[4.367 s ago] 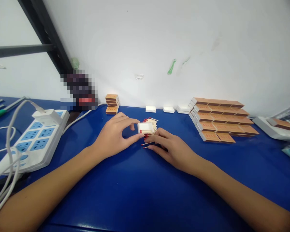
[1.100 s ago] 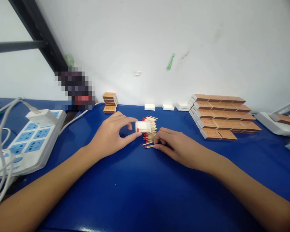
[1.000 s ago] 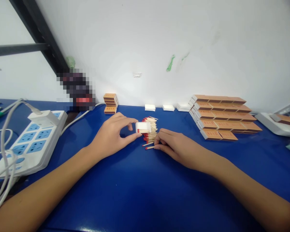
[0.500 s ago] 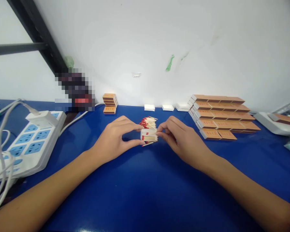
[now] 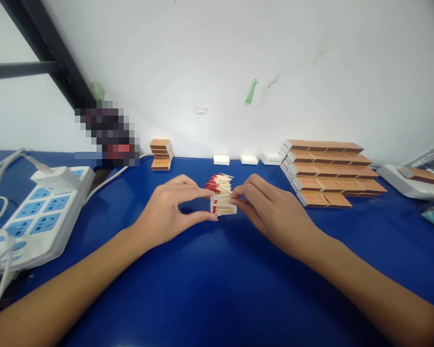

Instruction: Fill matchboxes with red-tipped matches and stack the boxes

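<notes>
A small white matchbox tray (image 5: 234, 211) lies in the middle of the blue table, with red-headed matches (image 5: 224, 210) along its near side. My left hand (image 5: 168, 207) grips the tray's left end between thumb and forefinger. Over the tray's right part, my right hand (image 5: 273, 209) has its fingertips pinched on the ends of a few matches (image 5: 222, 200), whose red heads point left inside the tray. Just behind the tray sits a loose pile of matches (image 5: 220, 184), heads to the left. The fingers partly hide the tray's far right corner.
Stacked matchboxes (image 5: 329, 170) stand at the right against the wall, and a smaller stack (image 5: 161, 154) at the left. White trays (image 5: 221, 159) line the wall between them. A power strip (image 5: 47, 207) with cables occupies the left; a white device (image 5: 405, 182) bearing a matchbox sits far right.
My right fingertips have shifted slightly left and up over the tray with the matches. The loose match sticking out below the tray's near edge shows less. The view has moved a little.
</notes>
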The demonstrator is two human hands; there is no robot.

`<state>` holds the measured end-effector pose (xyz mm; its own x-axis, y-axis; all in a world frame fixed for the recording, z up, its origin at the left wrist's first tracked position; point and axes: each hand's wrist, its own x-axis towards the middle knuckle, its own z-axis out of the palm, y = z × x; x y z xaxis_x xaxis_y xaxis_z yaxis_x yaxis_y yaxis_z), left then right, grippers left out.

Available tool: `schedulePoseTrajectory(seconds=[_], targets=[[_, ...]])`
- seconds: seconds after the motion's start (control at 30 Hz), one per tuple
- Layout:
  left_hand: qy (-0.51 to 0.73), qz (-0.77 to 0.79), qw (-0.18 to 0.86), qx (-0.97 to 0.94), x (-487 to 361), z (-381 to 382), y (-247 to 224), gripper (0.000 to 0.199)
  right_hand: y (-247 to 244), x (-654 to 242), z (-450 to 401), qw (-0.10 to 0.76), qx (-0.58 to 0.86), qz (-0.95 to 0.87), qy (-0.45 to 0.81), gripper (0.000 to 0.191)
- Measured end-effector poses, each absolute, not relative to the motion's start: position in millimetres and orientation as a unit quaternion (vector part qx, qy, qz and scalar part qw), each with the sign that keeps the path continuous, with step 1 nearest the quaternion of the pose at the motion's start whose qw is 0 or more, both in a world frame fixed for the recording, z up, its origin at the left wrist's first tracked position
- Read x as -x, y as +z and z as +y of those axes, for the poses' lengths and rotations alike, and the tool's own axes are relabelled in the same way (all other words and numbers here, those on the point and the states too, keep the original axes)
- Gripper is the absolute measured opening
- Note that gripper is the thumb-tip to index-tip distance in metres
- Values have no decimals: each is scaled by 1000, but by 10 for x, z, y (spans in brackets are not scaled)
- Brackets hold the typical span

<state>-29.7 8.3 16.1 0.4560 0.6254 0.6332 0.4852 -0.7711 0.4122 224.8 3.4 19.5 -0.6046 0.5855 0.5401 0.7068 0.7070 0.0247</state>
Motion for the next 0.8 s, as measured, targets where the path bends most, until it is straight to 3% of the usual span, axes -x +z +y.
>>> schedulePoseTrajectory(seconds=[0.17, 0.3, 0.57, 0.8], targets=[[413, 324, 63, -849, 288, 84, 165, 38, 175, -2240, 21, 295, 315, -889, -150, 17], [421, 350, 13, -837, 329, 141, 158, 34, 172, -2240, 18, 324, 318, -886, -95, 14], [432, 385, -16, -816, 370, 195, 143, 32, 44, -2243, 61, 218, 321, -917, 94, 12], [425, 379, -16, -822, 371, 178, 150, 31, 29, -2236, 54, 199, 337, -913, 113, 10]])
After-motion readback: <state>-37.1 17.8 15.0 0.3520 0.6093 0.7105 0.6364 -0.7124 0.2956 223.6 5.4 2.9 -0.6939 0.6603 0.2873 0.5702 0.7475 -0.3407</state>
